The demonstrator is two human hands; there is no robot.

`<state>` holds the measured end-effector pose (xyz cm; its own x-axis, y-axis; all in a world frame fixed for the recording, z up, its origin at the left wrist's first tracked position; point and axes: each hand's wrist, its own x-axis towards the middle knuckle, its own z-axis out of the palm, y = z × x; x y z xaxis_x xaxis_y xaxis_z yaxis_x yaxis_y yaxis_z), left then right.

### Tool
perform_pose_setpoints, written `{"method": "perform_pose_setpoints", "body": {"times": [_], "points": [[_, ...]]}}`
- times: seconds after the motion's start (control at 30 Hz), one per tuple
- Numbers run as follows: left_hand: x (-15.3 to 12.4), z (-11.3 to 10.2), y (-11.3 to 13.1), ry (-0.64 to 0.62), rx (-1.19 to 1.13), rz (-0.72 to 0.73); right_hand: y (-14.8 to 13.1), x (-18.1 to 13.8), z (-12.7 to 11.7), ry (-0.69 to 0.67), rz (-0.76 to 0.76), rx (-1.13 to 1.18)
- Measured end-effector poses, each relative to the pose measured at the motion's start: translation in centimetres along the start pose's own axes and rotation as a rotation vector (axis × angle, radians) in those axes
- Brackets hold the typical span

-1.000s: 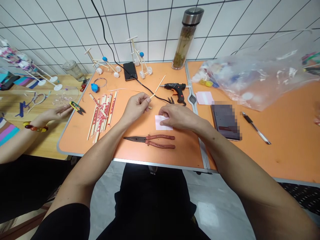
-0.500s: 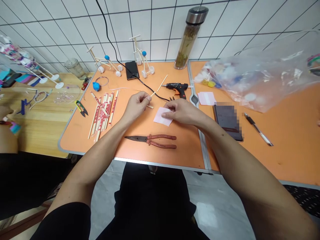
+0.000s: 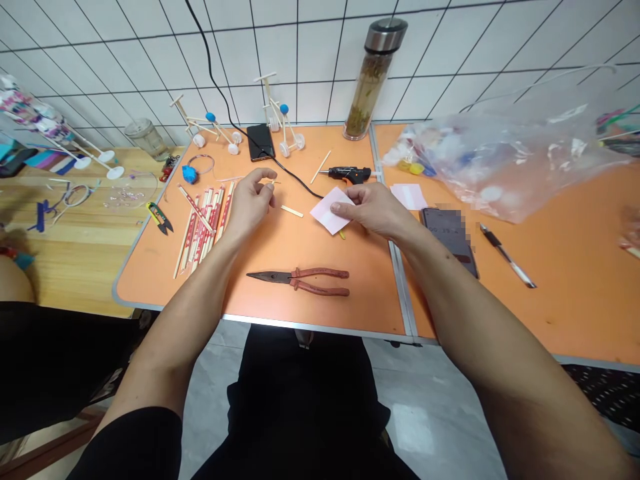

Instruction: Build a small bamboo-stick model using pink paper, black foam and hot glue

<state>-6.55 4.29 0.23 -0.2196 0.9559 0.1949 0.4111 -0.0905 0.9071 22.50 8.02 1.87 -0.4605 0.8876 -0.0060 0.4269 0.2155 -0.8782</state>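
My right hand pinches a square of pink paper between thumb and fingers, holding it near the table. The yellow tip of something shows beneath the paper; the rest is hidden. My left hand is over the table to the left, fingers curved, with a gap between thumb and forefinger. I see nothing held there. A short wooden stick lies between the hands, and a longer stick lies beyond. Long-nose pliers with red handles rest in front of me.
Wrapped chopsticks and yellow-handled snips lie left. Behind are a glue gun, its black cable, a phone, two wheeled stick models and a tall bottle. A plastic bag and pen are right.
My left hand has drawn back to the left and its fingers have parted; the stick it pinched no longer shows there. My right hand has raised and turned the pink paper.
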Motion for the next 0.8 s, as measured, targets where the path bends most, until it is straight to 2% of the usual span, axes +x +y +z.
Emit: {"method": "perform_pose_setpoints", "body": {"times": [0.2, 0.33, 0.43, 0.67, 0.8], "points": [[0.1, -1.1, -0.6, 0.066, 0.689, -0.038, 0.2, 0.1, -0.2, 0.048, -0.017, -0.017], [-0.3, -1.1, -0.3, 0.009, 0.903, -0.064, -0.1, 0.0, -0.2, 0.051, -0.003, -0.02], [-0.5, -1.0, -0.1, -0.013, 0.95, -0.065, -0.3, 0.0, -0.1, 0.042, 0.002, 0.009], [-0.1, -1.1, -0.1, -0.044, 0.861, -0.09, 0.0, 0.0, 0.0, 0.019, 0.0, 0.07], [0.1, -1.4, 0.2, 0.045, 0.76, -0.061, 0.1, 0.1, 0.0, 0.022, 0.002, 0.067]]}}
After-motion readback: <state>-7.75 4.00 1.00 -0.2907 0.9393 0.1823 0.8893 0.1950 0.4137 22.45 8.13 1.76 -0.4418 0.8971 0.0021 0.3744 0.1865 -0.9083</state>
